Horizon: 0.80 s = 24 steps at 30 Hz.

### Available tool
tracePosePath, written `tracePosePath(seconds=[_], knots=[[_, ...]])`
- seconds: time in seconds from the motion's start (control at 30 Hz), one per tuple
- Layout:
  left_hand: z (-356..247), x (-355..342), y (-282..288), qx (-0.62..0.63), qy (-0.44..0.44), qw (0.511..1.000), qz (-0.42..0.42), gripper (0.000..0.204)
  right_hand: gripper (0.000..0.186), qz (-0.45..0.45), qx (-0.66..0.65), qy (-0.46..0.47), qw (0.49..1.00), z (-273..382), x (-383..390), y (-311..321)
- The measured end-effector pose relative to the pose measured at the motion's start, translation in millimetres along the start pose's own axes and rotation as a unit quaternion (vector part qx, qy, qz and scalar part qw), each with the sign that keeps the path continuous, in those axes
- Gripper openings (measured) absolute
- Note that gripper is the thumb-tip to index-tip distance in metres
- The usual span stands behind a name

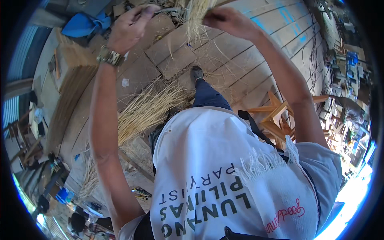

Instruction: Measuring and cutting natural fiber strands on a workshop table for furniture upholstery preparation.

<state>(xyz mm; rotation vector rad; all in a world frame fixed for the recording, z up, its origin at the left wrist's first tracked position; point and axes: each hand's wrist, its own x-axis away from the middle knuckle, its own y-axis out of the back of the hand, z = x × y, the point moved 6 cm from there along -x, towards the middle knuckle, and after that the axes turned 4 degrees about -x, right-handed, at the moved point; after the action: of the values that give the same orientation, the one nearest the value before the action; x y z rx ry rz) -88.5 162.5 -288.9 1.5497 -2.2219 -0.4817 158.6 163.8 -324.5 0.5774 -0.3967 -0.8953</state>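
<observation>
My left hand (pixel 130 28) is raised at the top left, a camouflage watch on its wrist, fingers curled; whether it holds the grey metal object (pixel 170 10) beside its fingertips, I cannot make out. My right hand (pixel 228 22) is closed on a bunch of pale straw strands (pixel 196 20), which hangs downward at the top centre, its upper part out of view. A larger loose bundle of straw (pixel 140 108) lies on the floor below and left of my leg, with stray strands scattered around.
Stacked brown boards (pixel 66 96) and a blue object (pixel 82 24) are at the left. A wooden star-shaped frame (pixel 272 112) is beside my right arm. Dark cables (pixel 314 60) run along the board floor (pixel 260 64). Cluttered tools and materials line both edges.
</observation>
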Motion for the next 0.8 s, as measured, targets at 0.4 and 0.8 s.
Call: tracePosePath(seconds=[0.4, 0.8], knots=[[24, -78, 5, -0.083, -0.023, 0.995, 0.046, 0.022, 0.027, 0.000, -0.223, 0.131, 0.966, -48, -17, 52], [-18, -30, -36, -0.151, -0.054, 0.966, 0.201, 0.030, 0.017, -0.040, -0.103, 0.106, 0.988, 3, 7, 76]])
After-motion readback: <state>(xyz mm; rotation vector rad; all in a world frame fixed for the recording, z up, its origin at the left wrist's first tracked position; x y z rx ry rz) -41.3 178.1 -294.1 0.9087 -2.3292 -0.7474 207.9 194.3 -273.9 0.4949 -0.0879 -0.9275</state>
